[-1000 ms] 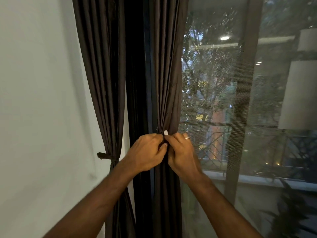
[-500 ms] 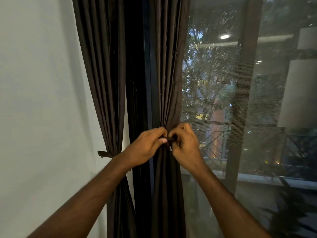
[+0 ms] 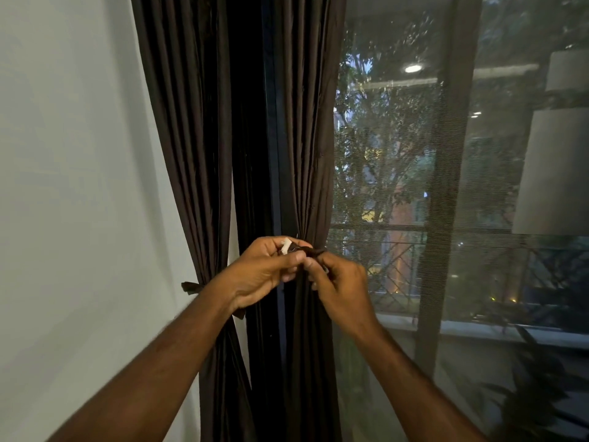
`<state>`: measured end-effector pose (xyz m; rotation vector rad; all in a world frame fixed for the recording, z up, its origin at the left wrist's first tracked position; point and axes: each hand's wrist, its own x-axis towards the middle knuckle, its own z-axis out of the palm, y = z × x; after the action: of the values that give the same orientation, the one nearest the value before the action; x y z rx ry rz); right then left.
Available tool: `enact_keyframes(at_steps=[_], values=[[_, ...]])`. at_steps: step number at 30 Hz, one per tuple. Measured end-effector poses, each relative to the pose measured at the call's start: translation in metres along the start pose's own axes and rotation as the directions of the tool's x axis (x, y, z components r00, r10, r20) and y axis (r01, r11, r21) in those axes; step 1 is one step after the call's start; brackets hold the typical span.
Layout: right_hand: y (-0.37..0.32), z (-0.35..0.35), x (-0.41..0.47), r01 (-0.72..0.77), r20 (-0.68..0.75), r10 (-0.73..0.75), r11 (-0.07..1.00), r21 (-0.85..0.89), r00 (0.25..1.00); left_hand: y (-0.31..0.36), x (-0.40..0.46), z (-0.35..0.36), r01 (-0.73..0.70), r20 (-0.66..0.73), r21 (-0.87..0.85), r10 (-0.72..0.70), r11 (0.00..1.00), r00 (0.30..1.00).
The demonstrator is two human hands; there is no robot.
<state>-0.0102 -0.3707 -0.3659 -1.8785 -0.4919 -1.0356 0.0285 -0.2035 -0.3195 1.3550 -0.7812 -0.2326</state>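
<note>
A dark brown curtain hangs gathered in front of the window, cinched at hand height by a dark fabric tie-back. My left hand pinches one end of the tie-back, and a small white piece shows between its fingers. My right hand pinches the other end of the tie-back close against the left fingertips. Both hands meet in front of the gathered curtain.
A second brown curtain hangs to the left, tied with its own band near the white wall. To the right a large window with a dark vertical frame bar shows trees, railings and reflections.
Both hands have drawn slightly back from the curtain and turned; the white piece, hidden half a second ago, shows again in the left fingers, and the tie-back end now sticks out between the hands.
</note>
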Motion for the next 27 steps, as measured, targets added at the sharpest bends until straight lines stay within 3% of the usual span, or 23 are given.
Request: enact_keyframes(at_steps=[3, 7, 10, 15, 18, 22, 27], values=[[0.003, -0.004, 0.004, -0.004, -0.039, 0.004, 1.0, 0.007, 0.999, -0.007, -0.002, 0.009, -0.052, -0.075, -0.09, 0.045, 0.995, 0.996], [-0.001, -0.004, 0.004, 0.041, -0.028, -0.041, 0.999, -0.013, 0.999, -0.003, 0.01, 0.024, -0.187, -0.329, 0.146, 0.226, 0.971, 0.917], [0.001, -0.004, 0.006, 0.038, -0.055, -0.039, 0.999, -0.03, 0.998, 0.005, 0.02, 0.038, -0.222, -0.354, 0.282, 0.316, 0.933, 0.88], [0.021, -0.012, -0.011, 0.067, -0.062, -0.072, 0.995, -0.077, 0.995, 0.026, 0.038, 0.031, -0.255, -0.52, 0.22, 0.334, 0.942, 0.786], [0.037, -0.014, -0.02, 0.022, -0.054, -0.025, 0.999, -0.049, 0.998, 0.028, 0.042, 0.026, -0.278, -0.515, 0.248, 0.37, 0.928, 0.773], [0.034, -0.014, -0.02, 0.002, -0.046, -0.002, 1.0, -0.01, 0.999, 0.014, 0.035, 0.028, -0.293, -0.5, 0.132, 0.319, 0.947, 0.806], [0.037, -0.017, -0.016, -0.13, -0.057, 0.134, 0.988, 0.082, 0.989, -0.013, 0.027, 0.021, -0.316, -0.42, 0.194, 0.37, 0.929, 0.829]])
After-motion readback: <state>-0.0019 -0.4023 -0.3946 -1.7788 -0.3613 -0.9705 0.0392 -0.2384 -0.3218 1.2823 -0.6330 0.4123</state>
